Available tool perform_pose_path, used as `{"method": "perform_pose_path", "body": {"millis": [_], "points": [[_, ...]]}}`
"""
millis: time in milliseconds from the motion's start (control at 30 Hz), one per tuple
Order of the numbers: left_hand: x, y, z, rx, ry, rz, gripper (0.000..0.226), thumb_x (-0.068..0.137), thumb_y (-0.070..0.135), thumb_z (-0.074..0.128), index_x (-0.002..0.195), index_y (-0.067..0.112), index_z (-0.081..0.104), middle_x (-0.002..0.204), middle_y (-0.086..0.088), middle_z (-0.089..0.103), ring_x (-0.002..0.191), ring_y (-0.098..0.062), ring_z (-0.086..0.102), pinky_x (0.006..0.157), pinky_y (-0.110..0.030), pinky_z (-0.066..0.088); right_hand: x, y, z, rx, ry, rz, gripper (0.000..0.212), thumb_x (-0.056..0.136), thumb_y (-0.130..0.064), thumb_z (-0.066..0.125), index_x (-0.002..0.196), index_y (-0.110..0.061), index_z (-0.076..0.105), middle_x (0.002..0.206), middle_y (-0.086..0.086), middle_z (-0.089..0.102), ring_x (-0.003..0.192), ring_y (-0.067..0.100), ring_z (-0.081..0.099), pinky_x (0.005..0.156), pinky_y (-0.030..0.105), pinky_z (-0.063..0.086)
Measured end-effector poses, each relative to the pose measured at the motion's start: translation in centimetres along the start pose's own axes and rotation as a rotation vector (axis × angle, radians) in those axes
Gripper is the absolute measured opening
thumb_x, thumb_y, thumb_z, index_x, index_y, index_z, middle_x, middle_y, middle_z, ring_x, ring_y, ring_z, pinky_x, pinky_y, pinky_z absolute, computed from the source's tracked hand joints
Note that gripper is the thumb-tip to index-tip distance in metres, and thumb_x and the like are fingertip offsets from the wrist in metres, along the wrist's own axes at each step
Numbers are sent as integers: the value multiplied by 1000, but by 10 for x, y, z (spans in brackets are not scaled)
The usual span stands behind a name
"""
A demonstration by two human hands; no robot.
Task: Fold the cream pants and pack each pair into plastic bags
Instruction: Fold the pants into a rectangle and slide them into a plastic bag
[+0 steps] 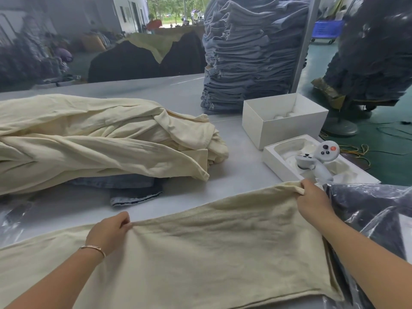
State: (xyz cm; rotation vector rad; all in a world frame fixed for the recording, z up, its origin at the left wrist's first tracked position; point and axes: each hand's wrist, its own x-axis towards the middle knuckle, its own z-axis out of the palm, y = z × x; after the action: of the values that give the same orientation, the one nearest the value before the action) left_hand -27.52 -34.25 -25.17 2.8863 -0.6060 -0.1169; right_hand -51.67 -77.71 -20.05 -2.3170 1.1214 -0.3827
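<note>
Cream pants (211,248) spread flat across the lower half of the frame, on the pale worktop (240,175). Far edge pinched in both places: left hand (109,230) gripping a fold at lower centre-left, fingers curled round cloth; right hand (312,199) holding the far corner at centre-right, thumb and fingers closed on the hem. Soft, light, limp fabric by the look of it, apt to sag and wrinkle between holds; best taken at edges and corners, as here, pulled taut before folding. Pile of unfolded cream pants (100,139) heaped at centre-left, over a bit of denim (133,192). Bagged dark garments (374,219) at right edge. Stacked jeans (249,56) upper centre; white box (283,119) and controller tray (316,161) right of centre.
</note>
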Motion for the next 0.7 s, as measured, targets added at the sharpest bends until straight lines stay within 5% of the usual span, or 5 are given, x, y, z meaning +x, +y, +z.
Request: {"method": "perform_pose_path", "body": {"millis": [133, 200, 433, 567, 700], "points": [[-10, 32, 7, 243, 235, 126, 11, 86, 29, 63, 88, 18, 60, 89, -9, 64, 89, -32, 60, 77, -42, 48, 4, -6, 5, 25, 42, 30, 9, 94, -18, 51, 89, -15, 45, 91, 12, 58, 84, 31, 52, 71, 37, 41], [-30, 55, 17, 140, 293, 181, 49, 82, 43, 53, 110, 4, 63, 112, -18, 63, 106, -37, 57, 92, -52, 43, 4, -7, 6, -38, 73, -3, 12, 97, -27, 47, 90, -18, 43, 94, 12, 61, 81, 30, 50, 68, 36, 38], [-90, 85, 61, 198, -115, 243, 106, 62, 76, -34, 152, 34, 3, 159, 4, -7, 148, -18, -2, 118, -42, 2, -5, -17, 4, -7, -366, 161, 70, 81, -33, 74, 137, -9, 39, 131, 11, 51, 120, 32, 49, 85, 30, 39], [-93, 80, 31, 138, 133, 148, 78, 92, 62, 1, 141, 19, 44, 149, -9, 41, 138, -31, 37, 114, -49, 12, -10, -9, 0, -340, -421, 90, 29, 90, -5, 52, 119, -2, 51, 123, 16, 58, 113, 31, 55, 79, 25, 41], [-108, 22, 40, 11, -7, -296, 67, 92, 65, 19, 151, 34, 17, 161, 4, 11, 148, -23, 5, 117, -51, 7, -2, -9, -10, -194, -244, 95, 32, 90, 1, 41, 120, -2, 51, 121, 23, 56, 111, 37, 52, 87, 33, 42]]}}
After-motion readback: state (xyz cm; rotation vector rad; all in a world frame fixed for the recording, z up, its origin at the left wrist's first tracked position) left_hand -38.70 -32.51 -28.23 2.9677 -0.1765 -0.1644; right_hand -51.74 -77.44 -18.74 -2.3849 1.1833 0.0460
